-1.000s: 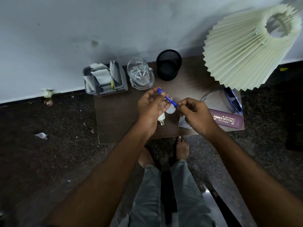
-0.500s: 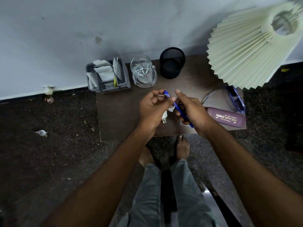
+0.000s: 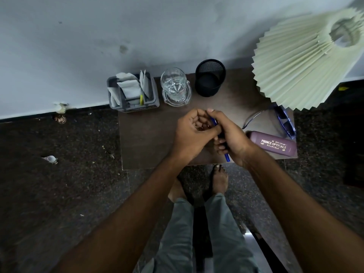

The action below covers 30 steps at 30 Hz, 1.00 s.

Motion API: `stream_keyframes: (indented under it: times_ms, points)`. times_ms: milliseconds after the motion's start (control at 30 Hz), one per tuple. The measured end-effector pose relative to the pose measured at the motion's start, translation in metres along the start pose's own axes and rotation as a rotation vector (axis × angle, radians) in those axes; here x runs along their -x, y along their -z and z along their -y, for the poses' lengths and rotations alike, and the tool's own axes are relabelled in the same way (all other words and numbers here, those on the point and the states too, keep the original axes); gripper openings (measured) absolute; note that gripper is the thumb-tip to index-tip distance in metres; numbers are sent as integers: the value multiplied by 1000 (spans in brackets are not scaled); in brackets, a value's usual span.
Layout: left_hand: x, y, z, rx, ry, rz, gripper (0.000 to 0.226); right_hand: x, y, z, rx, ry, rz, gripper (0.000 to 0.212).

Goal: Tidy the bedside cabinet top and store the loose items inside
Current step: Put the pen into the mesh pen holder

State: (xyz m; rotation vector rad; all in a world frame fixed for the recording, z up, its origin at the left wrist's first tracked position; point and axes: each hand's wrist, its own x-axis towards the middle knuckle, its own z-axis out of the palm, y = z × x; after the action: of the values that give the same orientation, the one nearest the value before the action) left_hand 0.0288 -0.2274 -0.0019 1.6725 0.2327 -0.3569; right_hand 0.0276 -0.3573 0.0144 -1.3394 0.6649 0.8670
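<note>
A blue pen (image 3: 227, 157) runs slantwise between both hands over the brown cabinet top (image 3: 147, 138). My right hand (image 3: 233, 140) grips its lower half, and the tip sticks out below the palm. My left hand (image 3: 190, 133) has curled fingers at the pen's upper end, with the thumb laid across the shaft. A purple spectacle case (image 3: 273, 143) lies at the right front. Blue-framed glasses (image 3: 285, 121) lie behind it, under the lampshade. The hands hide the small white bulb seen earlier.
Along the wall stand a grey organiser (image 3: 134, 107) with papers, a clear glass jug (image 3: 176, 85) and a black mesh cup (image 3: 209, 77). A pleated pale lampshade (image 3: 307, 60) overhangs the right corner. My bare feet (image 3: 218, 180) stand at the front edge.
The pen has swung from pointing up-left to nearly upright. My right hand has closed round its lower half and the hands have come together, covering the bulb.
</note>
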Motion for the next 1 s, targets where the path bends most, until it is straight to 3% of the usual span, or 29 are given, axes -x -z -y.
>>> stream_keyframes:
  times_ms: [333, 567, 733, 867, 1000]
  points:
    - [0, 1, -2, 53, 61, 19, 20, -5, 3, 0, -19, 0, -10, 57]
    - [-11, -1, -16, 90, 85, -29, 29, -9, 10, 3, -103, 130, -43, 68]
    - [-23, 1, -26, 125, 88, -13, 30, -7, 17, 11, -167, 239, -59, 36]
    - [-40, 1, -33, 181, 59, 17, 23, -10, 27, 24, -73, 378, -44, 33]
    - [-65, 4, -45, 165, 0, -31, 19, -14, 35, 49, 10, 512, -21, 17]
